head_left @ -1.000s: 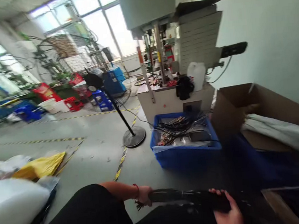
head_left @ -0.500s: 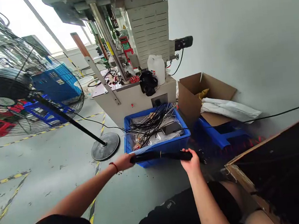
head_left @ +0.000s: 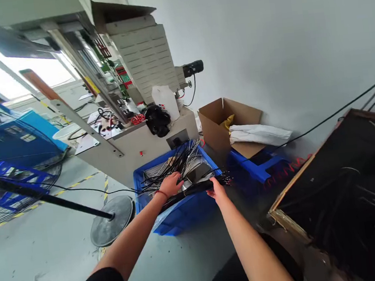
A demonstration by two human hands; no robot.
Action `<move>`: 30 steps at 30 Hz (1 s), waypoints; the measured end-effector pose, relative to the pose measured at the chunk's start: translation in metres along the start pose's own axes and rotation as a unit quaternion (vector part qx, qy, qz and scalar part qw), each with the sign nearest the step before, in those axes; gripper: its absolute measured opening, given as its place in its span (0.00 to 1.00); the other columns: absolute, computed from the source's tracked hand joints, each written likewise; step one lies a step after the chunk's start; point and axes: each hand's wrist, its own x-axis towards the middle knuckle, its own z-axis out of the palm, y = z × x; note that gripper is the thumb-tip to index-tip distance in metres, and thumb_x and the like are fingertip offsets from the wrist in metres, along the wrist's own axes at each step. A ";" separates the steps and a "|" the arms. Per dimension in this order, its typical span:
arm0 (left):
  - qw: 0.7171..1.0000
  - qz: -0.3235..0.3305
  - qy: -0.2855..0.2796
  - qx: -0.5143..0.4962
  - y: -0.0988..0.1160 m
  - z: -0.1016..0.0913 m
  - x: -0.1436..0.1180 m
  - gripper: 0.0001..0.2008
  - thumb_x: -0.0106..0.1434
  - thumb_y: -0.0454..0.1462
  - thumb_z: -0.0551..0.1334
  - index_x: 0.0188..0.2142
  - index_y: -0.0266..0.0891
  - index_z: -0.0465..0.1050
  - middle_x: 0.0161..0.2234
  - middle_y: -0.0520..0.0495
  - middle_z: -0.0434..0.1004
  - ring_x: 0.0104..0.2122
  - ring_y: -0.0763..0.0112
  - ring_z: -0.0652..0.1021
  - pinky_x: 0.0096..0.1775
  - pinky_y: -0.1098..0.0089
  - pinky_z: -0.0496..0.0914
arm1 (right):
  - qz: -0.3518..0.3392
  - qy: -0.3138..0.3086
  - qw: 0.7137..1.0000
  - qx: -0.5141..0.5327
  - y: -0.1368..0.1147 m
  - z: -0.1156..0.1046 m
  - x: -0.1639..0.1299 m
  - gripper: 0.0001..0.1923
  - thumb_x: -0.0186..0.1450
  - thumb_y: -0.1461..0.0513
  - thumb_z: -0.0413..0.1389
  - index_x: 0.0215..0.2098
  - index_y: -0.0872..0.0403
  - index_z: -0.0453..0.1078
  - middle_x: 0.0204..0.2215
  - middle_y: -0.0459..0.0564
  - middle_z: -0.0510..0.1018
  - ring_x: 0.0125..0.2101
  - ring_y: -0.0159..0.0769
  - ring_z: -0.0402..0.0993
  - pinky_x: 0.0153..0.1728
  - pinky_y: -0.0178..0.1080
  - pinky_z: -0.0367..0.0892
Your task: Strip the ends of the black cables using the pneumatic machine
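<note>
A long, thin black bundle of cables lies nearly level between the left hand and right hand, over the front rim of a blue crate holding loose black wires.

Grey concrete floor, yellow-black tape line. Blue crate sits on it. Left of crate: round fan base. Behind crate: grey machine cabinet. Right of crate: open cardboard box, apparently atop low blue stand; further right, dark wooden box.
</note>
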 end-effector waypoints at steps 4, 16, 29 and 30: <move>1.000 0.012 -0.002 0.015 0.070 0.027 0.088 0.21 0.73 0.43 0.67 0.62 0.41 0.73 0.63 0.37 0.73 0.56 0.49 0.78 0.54 0.44 0.76 | 0.052 -0.002 0.998 0.030 0.012 -0.010 0.009 0.19 0.76 0.56 0.62 0.61 0.54 0.73 0.57 0.56 0.78 0.50 0.48 0.81 0.49 0.53 0.80; 0.999 0.011 -0.021 0.039 0.099 0.069 0.145 0.23 0.72 0.43 0.67 0.63 0.41 0.72 0.63 0.37 0.73 0.56 0.48 0.79 0.54 0.44 0.77 | 0.088 -0.026 0.990 0.106 0.021 -0.022 0.025 0.17 0.76 0.56 0.62 0.59 0.55 0.73 0.55 0.56 0.79 0.48 0.46 0.81 0.47 0.51 0.80; 0.991 0.086 0.005 -0.106 0.046 0.075 0.131 0.23 0.72 0.42 0.68 0.63 0.41 0.72 0.63 0.37 0.73 0.56 0.48 0.78 0.54 0.43 0.76 | 0.049 -0.040 0.997 0.049 0.003 -0.004 0.017 0.17 0.76 0.56 0.62 0.59 0.55 0.73 0.55 0.56 0.79 0.48 0.46 0.81 0.48 0.51 0.80; 0.990 0.083 0.012 -0.115 0.038 0.075 0.124 0.23 0.72 0.42 0.68 0.63 0.41 0.72 0.64 0.37 0.73 0.57 0.47 0.78 0.55 0.43 0.76 | 0.049 -0.041 0.997 0.036 -0.001 -0.002 0.019 0.17 0.75 0.56 0.62 0.59 0.55 0.73 0.55 0.56 0.79 0.48 0.46 0.81 0.48 0.51 0.80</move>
